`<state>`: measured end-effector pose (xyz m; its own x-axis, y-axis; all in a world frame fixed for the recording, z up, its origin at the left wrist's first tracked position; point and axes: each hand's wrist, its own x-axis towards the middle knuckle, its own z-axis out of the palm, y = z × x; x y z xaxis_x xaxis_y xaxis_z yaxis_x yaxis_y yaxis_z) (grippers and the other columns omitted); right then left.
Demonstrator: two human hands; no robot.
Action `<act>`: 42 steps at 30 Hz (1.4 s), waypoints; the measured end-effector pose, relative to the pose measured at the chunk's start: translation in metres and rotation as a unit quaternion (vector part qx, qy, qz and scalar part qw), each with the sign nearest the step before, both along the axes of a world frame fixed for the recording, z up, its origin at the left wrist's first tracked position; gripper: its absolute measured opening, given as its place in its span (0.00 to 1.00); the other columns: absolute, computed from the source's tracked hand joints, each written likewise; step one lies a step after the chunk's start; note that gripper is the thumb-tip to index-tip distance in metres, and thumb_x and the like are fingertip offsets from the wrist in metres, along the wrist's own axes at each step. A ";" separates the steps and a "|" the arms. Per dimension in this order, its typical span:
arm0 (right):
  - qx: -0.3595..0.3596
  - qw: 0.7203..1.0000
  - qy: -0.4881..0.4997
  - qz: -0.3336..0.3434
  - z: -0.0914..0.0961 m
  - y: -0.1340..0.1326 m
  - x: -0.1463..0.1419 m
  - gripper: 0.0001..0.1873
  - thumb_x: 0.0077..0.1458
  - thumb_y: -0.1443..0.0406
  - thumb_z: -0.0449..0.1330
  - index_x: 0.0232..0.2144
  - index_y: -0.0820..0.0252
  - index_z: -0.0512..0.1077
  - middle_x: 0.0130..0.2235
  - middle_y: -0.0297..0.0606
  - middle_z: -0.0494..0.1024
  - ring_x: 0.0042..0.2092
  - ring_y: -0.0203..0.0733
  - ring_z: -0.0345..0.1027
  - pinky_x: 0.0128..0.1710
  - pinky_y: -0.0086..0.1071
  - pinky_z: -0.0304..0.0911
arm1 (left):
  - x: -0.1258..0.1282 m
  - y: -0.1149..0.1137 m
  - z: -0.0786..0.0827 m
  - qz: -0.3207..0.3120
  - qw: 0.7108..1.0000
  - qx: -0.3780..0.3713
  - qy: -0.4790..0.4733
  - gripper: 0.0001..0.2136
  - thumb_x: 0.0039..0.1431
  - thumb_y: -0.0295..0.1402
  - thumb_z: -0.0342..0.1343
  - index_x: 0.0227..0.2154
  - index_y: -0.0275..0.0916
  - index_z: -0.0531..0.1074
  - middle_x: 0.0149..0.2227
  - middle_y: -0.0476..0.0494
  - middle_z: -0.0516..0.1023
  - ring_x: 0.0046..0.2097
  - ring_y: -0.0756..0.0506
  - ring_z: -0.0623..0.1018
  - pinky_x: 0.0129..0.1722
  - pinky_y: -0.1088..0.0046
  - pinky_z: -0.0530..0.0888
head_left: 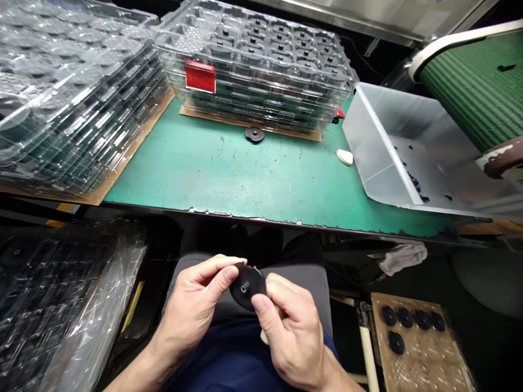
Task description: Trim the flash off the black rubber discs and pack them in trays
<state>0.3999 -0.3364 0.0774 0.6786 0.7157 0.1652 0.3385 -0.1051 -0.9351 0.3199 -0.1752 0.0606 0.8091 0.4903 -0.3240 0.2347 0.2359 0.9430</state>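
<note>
Grip: left hand (192, 305) and right hand (292, 332) pinch a black plastic disc (247, 286) narrowly between fingers and thumbs, above the lap.
Right hand: a pale piece (265, 336) shows beneath it.
Bench (196, 169): a dark disc (254, 134) lies before stacked clear trays (253, 49).
Side board (425, 354): 5 black discs (405, 317).
</note>
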 end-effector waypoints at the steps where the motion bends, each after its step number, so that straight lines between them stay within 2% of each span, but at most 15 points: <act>1: 0.005 0.999 -0.036 0.010 -0.001 -0.003 0.004 0.15 0.69 0.68 0.54 0.27 0.60 0.67 0.24 0.33 0.64 0.28 0.36 0.56 0.29 0.33 0.51 | -0.003 0.003 0.002 -0.010 0.999 0.046 -0.016 0.06 0.61 0.37 0.67 0.40 0.47 0.86 0.42 0.45 0.86 0.44 0.44 0.83 0.45 0.74 0.78; 3: 0.019 0.992 -0.120 0.043 -0.004 -0.009 0.012 0.06 0.68 0.70 0.56 0.41 0.63 0.74 0.28 0.36 0.71 0.29 0.38 0.61 0.30 0.33 0.56 | -0.012 0.007 0.004 -0.023 0.983 0.172 -0.066 0.10 0.61 0.30 0.66 0.43 0.50 0.85 0.43 0.46 0.86 0.45 0.43 0.83 0.45 0.73 0.79; 5: 0.020 0.978 -0.194 0.069 -0.008 -0.013 0.017 0.15 0.67 0.71 0.59 0.55 0.65 0.72 0.35 0.42 0.78 0.33 0.41 0.68 0.33 0.35 0.63 | -0.024 0.010 0.005 -0.014 0.940 0.318 -0.122 0.18 0.59 0.23 0.65 0.48 0.52 0.84 0.46 0.47 0.87 0.46 0.42 0.84 0.49 0.70 0.80; 8: 0.002 0.968 -0.241 0.071 -0.013 -0.017 0.021 0.21 0.66 0.67 0.64 0.60 0.65 0.70 0.40 0.46 0.79 0.38 0.43 0.73 0.36 0.36 0.68 | -0.040 0.013 0.002 -0.027 0.872 0.457 -0.171 0.28 0.53 0.19 0.66 0.54 0.54 0.79 0.53 0.48 0.85 0.50 0.37 0.85 0.55 0.63 0.81; 12: 0.002 0.968 -0.245 0.053 -0.014 -0.019 0.021 0.23 0.65 0.61 0.67 0.59 0.63 0.73 0.41 0.46 0.77 0.38 0.43 0.72 0.36 0.36 0.70 | -0.048 0.012 -0.002 -0.048 0.858 0.476 -0.187 0.34 0.48 0.16 0.70 0.56 0.54 0.77 0.54 0.49 0.84 0.50 0.36 0.85 0.56 0.61 0.82; 20: 0.012 0.970 -0.236 0.057 -0.016 -0.020 0.025 0.26 0.62 0.62 0.70 0.60 0.63 0.72 0.41 0.46 0.77 0.38 0.43 0.71 0.36 0.36 0.70 | -0.049 0.010 -0.004 -0.059 0.829 0.524 -0.188 0.38 0.47 0.15 0.70 0.60 0.51 0.74 0.56 0.46 0.83 0.51 0.36 0.85 0.57 0.61 0.82; 23: 0.031 0.977 -0.205 0.056 -0.018 -0.019 0.025 0.26 0.63 0.60 0.69 0.60 0.64 0.73 0.41 0.47 0.78 0.38 0.43 0.72 0.36 0.36 0.69 | -0.043 0.004 -0.003 -0.046 0.840 0.509 -0.182 0.38 0.48 0.15 0.69 0.60 0.55 0.74 0.56 0.49 0.83 0.52 0.36 0.84 0.56 0.59 0.82; 26: 0.049 0.991 -0.118 0.039 -0.017 -0.013 0.021 0.18 0.68 0.61 0.63 0.56 0.65 0.75 0.38 0.45 0.79 0.35 0.42 0.70 0.35 0.34 0.67 | -0.033 -0.008 -0.001 0.009 0.873 0.462 -0.154 0.35 0.52 0.14 0.66 0.57 0.58 0.76 0.53 0.52 0.85 0.52 0.39 0.84 0.54 0.61 0.81; 28: 0.034 0.999 -0.022 0.011 -0.016 -0.008 0.013 0.11 0.71 0.63 0.58 0.44 0.64 0.78 0.31 0.39 0.76 0.31 0.39 0.67 0.32 0.32 0.63 | -0.026 -0.016 0.001 0.023 0.893 0.427 -0.140 0.34 0.55 0.14 0.64 0.58 0.58 0.75 0.51 0.52 0.85 0.51 0.40 0.83 0.52 0.64 0.81; 31: 0.000 0.991 0.133 -0.017 -0.014 -0.003 0.000 0.22 0.73 0.61 0.53 0.27 0.61 0.72 0.23 0.32 0.68 0.25 0.33 0.62 0.28 0.29 0.58 | -0.021 -0.025 0.002 0.018 0.910 0.394 -0.130 0.32 0.59 0.16 0.61 0.61 0.55 0.73 0.53 0.50 0.83 0.51 0.42 0.83 0.54 0.66 0.79; 35: -0.003 0.952 0.304 -0.033 -0.015 0.002 -0.008 0.19 0.74 0.53 0.54 0.38 0.61 0.73 0.23 0.30 0.71 0.23 0.30 0.61 0.24 0.24 0.55 | -0.018 -0.027 -0.001 0.035 0.922 0.381 -0.061 0.23 0.66 0.27 0.58 0.61 0.53 0.73 0.60 0.51 0.80 0.56 0.42 0.81 0.60 0.70 0.77; 37: 0.003 0.937 0.345 -0.054 -0.016 0.003 -0.007 0.20 0.73 0.51 0.55 0.42 0.62 0.73 0.23 0.30 0.71 0.22 0.30 0.61 0.23 0.23 0.55 | -0.015 -0.026 -0.003 0.020 0.951 0.308 -0.015 0.21 0.67 0.34 0.58 0.61 0.54 0.73 0.61 0.52 0.79 0.61 0.42 0.79 0.59 0.75 0.76; 39: 0.010 0.929 0.362 -0.078 -0.016 0.004 -0.004 0.22 0.71 0.49 0.56 0.39 0.62 0.73 0.22 0.31 0.71 0.22 0.29 0.60 0.22 0.22 0.56 | -0.012 -0.027 -0.005 0.008 0.983 0.181 0.008 0.22 0.66 0.39 0.59 0.62 0.53 0.72 0.62 0.51 0.79 0.62 0.41 0.78 0.56 0.78 0.77; 41: 0.013 0.926 0.364 -0.096 -0.014 0.004 -0.002 0.23 0.71 0.48 0.55 0.37 0.62 0.74 0.22 0.31 0.71 0.22 0.30 0.62 0.22 0.22 0.57 | -0.009 -0.029 -0.010 0.010 0.997 0.082 0.007 0.25 0.64 0.41 0.61 0.64 0.52 0.70 0.62 0.47 0.79 0.61 0.38 0.79 0.53 0.76 0.79; 42: 0.014 0.930 0.354 -0.100 -0.013 0.004 -0.002 0.24 0.71 0.48 0.55 0.36 0.62 0.74 0.22 0.32 0.71 0.22 0.31 0.63 0.23 0.22 0.59 | -0.007 -0.029 -0.014 0.012 0.998 0.065 0.002 0.27 0.63 0.42 0.62 0.64 0.51 0.70 0.61 0.45 0.79 0.59 0.36 0.80 0.51 0.73 0.81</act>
